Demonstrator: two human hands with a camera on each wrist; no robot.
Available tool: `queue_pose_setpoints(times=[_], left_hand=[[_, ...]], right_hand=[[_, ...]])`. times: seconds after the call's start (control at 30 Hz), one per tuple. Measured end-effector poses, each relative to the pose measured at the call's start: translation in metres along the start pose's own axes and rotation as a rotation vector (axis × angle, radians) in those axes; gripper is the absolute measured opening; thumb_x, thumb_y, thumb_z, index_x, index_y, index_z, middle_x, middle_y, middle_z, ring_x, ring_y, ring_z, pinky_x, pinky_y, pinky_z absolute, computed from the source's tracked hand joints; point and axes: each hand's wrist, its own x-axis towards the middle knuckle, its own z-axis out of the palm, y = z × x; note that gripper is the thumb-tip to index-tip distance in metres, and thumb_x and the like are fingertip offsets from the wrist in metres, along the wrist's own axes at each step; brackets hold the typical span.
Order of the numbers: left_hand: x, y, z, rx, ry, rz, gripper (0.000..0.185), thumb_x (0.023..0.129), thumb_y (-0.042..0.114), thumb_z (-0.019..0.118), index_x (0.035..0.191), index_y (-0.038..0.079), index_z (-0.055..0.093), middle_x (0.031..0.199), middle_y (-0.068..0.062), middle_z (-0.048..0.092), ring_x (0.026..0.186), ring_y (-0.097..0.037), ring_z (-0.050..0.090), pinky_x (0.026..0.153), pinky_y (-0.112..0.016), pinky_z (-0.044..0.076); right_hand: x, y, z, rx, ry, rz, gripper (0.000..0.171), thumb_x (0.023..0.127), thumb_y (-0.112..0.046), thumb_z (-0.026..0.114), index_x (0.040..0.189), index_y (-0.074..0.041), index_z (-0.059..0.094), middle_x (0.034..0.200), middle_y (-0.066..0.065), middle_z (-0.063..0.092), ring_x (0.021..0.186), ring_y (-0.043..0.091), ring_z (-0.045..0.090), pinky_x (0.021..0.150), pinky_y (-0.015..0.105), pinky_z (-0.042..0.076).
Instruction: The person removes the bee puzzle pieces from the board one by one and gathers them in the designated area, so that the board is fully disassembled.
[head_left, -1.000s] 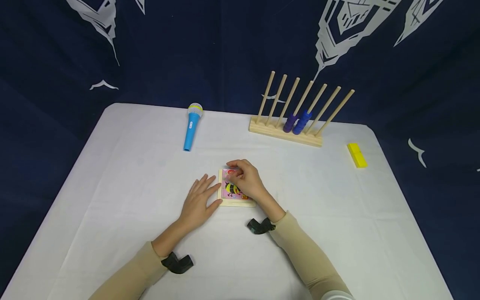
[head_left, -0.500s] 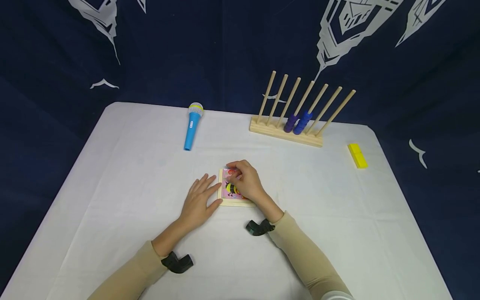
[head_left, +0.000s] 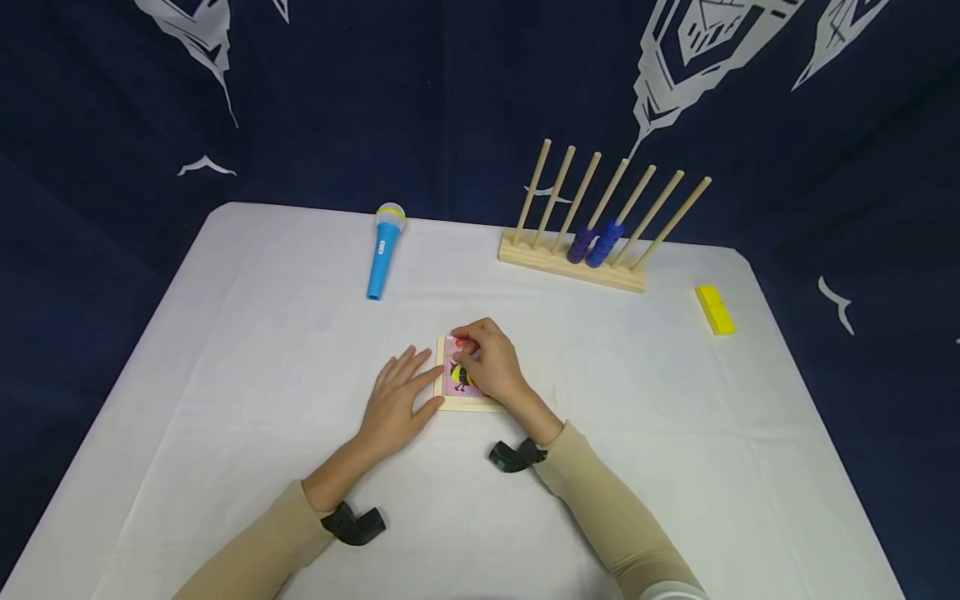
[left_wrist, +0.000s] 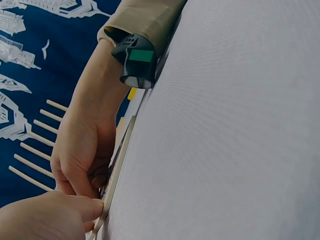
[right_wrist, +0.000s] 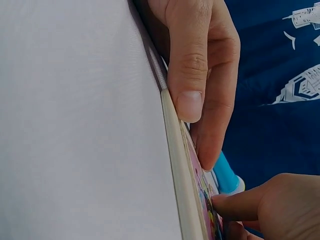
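A small wooden puzzle board [head_left: 467, 407] with a pink bee picture lies mid-table on the white cloth. My left hand [head_left: 405, 387] lies flat beside it, with straight fingers and the thumb touching the board's left edge. My right hand [head_left: 471, 350] rests on top of the board, fingers curled, pinching a puzzle piece near its upper left corner. The left wrist view shows the left thumb [left_wrist: 92, 209] against the board's rim [left_wrist: 120, 165], and the right hand [left_wrist: 82, 150] beyond it. In the right wrist view, the left hand [right_wrist: 195, 60] is at the board's edge [right_wrist: 177, 165], and the right hand's fingertip [right_wrist: 222, 202] is on the picture.
A blue toy microphone [head_left: 384, 250] lies at the back left. A wooden peg rack [head_left: 570, 268] with a purple ring and a blue ring [head_left: 596, 242] stands at the back right. A yellow block [head_left: 714, 309] sits near the right edge. A dark blue curtain surrounds the table.
Almost nothing has changed. My right hand has shifted very slightly left over the puzzle, and the left hand has stayed in place.
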Motion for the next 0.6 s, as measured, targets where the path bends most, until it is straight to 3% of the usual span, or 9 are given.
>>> queue_pose_setpoints(times=[0.6], left_hand=[[0.0008,-0.0002,0.0006,0.017,0.005,0.002,0.038,0.081,0.026,0.063,0.116,0.013,0.060,0.133,-0.013,0.044,0.130,-0.031,0.028,0.104,-0.051,0.018]], right_hand=[[0.0013,-0.0008,0.0006,-0.038,-0.010,-0.012,0.028,0.077,-0.009,0.068,0.105,-0.006,0.064,0.092,0.005,0.052,0.067,0.010,0.048,0.060,0.024,0.040]])
